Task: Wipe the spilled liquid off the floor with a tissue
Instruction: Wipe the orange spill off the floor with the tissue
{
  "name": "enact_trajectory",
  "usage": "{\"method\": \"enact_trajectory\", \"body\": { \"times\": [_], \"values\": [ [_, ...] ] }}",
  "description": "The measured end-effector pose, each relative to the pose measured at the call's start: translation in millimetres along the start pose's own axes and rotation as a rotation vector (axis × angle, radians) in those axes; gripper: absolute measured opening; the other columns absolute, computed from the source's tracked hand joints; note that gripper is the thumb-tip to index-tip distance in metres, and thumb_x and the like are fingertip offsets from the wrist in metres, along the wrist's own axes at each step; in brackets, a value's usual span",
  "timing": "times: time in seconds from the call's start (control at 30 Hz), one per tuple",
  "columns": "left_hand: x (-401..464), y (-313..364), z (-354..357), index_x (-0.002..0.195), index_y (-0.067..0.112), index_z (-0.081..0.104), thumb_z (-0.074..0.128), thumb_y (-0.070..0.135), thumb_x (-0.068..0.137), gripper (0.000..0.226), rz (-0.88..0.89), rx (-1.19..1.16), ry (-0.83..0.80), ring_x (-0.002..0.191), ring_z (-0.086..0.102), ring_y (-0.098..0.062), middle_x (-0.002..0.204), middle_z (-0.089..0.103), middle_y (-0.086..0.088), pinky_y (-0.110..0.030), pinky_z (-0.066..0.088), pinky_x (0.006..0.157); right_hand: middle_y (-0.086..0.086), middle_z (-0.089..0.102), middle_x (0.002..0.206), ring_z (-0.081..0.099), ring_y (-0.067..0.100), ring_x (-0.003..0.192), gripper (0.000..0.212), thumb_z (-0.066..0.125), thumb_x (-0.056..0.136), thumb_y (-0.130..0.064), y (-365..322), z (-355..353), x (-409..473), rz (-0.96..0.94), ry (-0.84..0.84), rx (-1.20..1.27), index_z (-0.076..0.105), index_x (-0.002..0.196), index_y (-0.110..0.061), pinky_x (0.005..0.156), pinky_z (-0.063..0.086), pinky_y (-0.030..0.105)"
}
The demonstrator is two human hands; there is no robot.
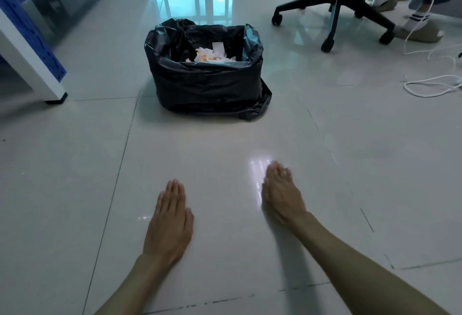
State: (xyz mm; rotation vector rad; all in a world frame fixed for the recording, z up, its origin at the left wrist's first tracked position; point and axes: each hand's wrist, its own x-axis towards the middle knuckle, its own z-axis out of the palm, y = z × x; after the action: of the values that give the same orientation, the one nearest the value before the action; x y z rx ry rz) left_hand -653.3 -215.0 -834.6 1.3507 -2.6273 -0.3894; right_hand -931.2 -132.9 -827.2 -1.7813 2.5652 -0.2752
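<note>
Nearest the camera, on pale glossy floor tiles [75, 189], two bare forearms are seen reaching forward. Left hand [170, 219]: laid flat, palm down, fingers straight and together, nothing held. Right hand [281, 194]: turned on edge, fingers extended and loose, slightly blurred; no tissue is seen in it. Spilled liquid: none can be made out, only a bright sheen beside the right fingertips, so the floor is judged wiped or nearly so. Beyond, a bin lined with a black bag [207, 82] is noted, crumpled stained tissues [212, 56] lying inside. Farther right, an office chair base [335, 7] and white cables [430, 84] are recorded. Advised: the sheen is to be checked for dampness, and any remainder blotted with a fresh tissue.
</note>
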Motion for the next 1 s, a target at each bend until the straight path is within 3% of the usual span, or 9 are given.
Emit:
{"method": "enact_trajectory", "body": {
  "times": [0.07, 0.2, 0.3, 0.37, 0.5, 0.63, 0.73, 0.87, 1.0],
  "values": [
    [-7.8, -2.2, 1.8, 0.151, 0.008, -0.003, 0.011, 0.035, 0.096, 0.063, 0.033, -0.005, -0.004, 0.149, -0.010, -0.011, 0.161, -0.006, -0.004, -0.028, -0.007, 0.119, 0.038, 0.057, 0.120, 0.056, 0.052, 0.111, 0.077, -0.003, 0.103, -0.029, -50.7, 15.8, 11.1, -0.123, 0.035, 0.057, 0.056, 0.117, 0.018, 0.108, 0.028, 0.051],
    [-9.1, -11.4, 0.5, 0.152, 0.009, 0.013, 0.015, 0.033, 0.096, 0.061, 0.045, -0.029, 0.011, 0.149, 0.007, -0.011, 0.161, 0.011, -0.003, -0.026, 0.002, 0.119, 0.032, 0.043, 0.139, 0.038, 0.043, 0.133, 0.068, 0.001, 0.102, -0.031, -138.7, 21.5, -2.7, -0.382, -0.129, 0.139, 0.043, 0.135, 0.011, 0.111, 0.029, 0.053],
    [-8.9, -13.3, -0.3, 0.152, 0.011, 0.014, 0.015, 0.034, 0.094, 0.062, 0.043, -0.043, 0.024, 0.149, 0.009, -0.010, 0.161, 0.012, -0.003, -0.023, 0.002, 0.119, 0.021, 0.029, 0.152, 0.022, 0.031, 0.143, 0.057, 0.010, 0.103, -0.031, -135.3, 11.9, -32.8, -0.510, -0.173, 0.158, 0.028, 0.146, 0.002, 0.118, 0.013, 0.043],
    [-9.9, -12.1, 0.4, 0.153, 0.013, 0.010, 0.015, 0.035, 0.092, 0.065, 0.036, -0.039, 0.022, 0.149, 0.006, -0.008, 0.162, 0.009, -0.001, -0.020, -0.002, 0.118, 0.015, 0.031, 0.153, 0.023, 0.027, 0.143, 0.052, 0.020, 0.102, -0.027, -100.1, 4.8, -44.4, -0.544, -0.126, 0.116, 0.028, 0.147, -0.001, 0.118, 0.013, 0.043],
    [-10.6, -11.4, 1.9, 0.153, 0.014, 0.003, 0.008, 0.040, 0.092, 0.066, 0.033, -0.050, -0.003, 0.148, -0.002, -0.006, 0.163, 0.002, 0.000, -0.022, -0.004, 0.119, 0.009, 0.029, 0.151, 0.034, 0.024, 0.139, 0.052, 0.019, 0.102, -0.028, 1.7, -11.3, -64.3, -0.282, -0.095, 0.021, 0.038, 0.144, -0.003, 0.115, 0.012, 0.040],
    [-12.2, -4.6, 5.4, 0.152, 0.014, -0.003, 0.001, 0.040, 0.091, 0.067, -0.003, -0.046, 0.000, 0.148, -0.007, -0.006, 0.162, -0.004, -0.001, -0.024, -0.007, 0.119, 0.015, 0.015, 0.155, 0.012, 0.025, 0.145, 0.084, -0.021, 0.092, -0.048, 84.2, -31.0, -96.7, 0.064, -0.095, 0.024, 0.019, 0.147, 0.001, 0.116, -0.013, 0.027],
    [-21.7, 9.0, 7.2, 0.150, 0.010, -0.004, 0.000, 0.040, 0.091, 0.066, -0.042, -0.058, 0.028, 0.149, -0.006, -0.010, 0.160, -0.005, -0.002, -0.026, -0.007, 0.120, 0.030, 0.022, 0.151, 0.019, 0.037, 0.143, 0.088, -0.021, 0.092, -0.044, 65.4, -25.9, -96.5, 0.207, -0.077, 0.034, 0.025, 0.142, 0.013, 0.119, -0.001, 0.039],
    [-40.6, 20.5, 9.7, 0.150, 0.009, 0.000, 0.005, 0.039, 0.096, 0.061, -0.013, -0.041, 0.042, 0.149, -0.002, -0.013, 0.159, -0.002, -0.003, -0.020, -0.012, 0.117, 0.037, 0.044, 0.136, 0.040, 0.045, 0.131, 0.076, -0.006, 0.101, -0.030, -18.8, -2.9, -83.7, 0.047, -0.050, 0.041, 0.045, 0.129, 0.018, 0.114, 0.006, 0.040],
    [-46.9, 15.7, 7.7, 0.151, 0.010, 0.006, 0.009, 0.035, 0.097, 0.059, 0.020, -0.020, 0.041, 0.149, 0.006, -0.014, 0.160, 0.006, -0.004, -0.020, -0.008, 0.117, 0.033, 0.036, 0.143, 0.034, 0.041, 0.135, 0.067, -0.003, 0.102, -0.026, -81.9, 1.0, -92.6, -0.218, -0.037, 0.077, 0.037, 0.136, 0.014, 0.116, 0.013, 0.045]
  ]
}}
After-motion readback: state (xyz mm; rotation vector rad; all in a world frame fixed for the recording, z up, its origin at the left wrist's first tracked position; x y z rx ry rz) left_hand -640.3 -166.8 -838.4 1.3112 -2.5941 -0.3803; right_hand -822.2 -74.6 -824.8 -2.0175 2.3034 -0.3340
